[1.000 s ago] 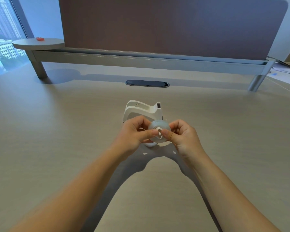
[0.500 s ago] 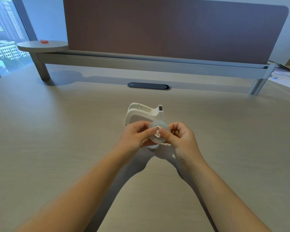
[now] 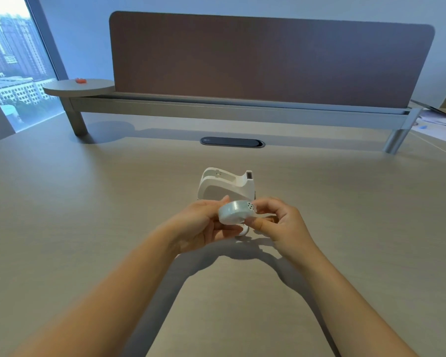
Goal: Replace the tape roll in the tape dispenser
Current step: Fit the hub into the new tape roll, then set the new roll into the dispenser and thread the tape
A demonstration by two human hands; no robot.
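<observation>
Both hands, left and right, are gripping the roll at frame centre; keeping it level should ease seating into the dispenser above.

Pale tabletop, dark cable slot, brown divider panel behind; round side shelf bearing small red object; papers far right.
</observation>
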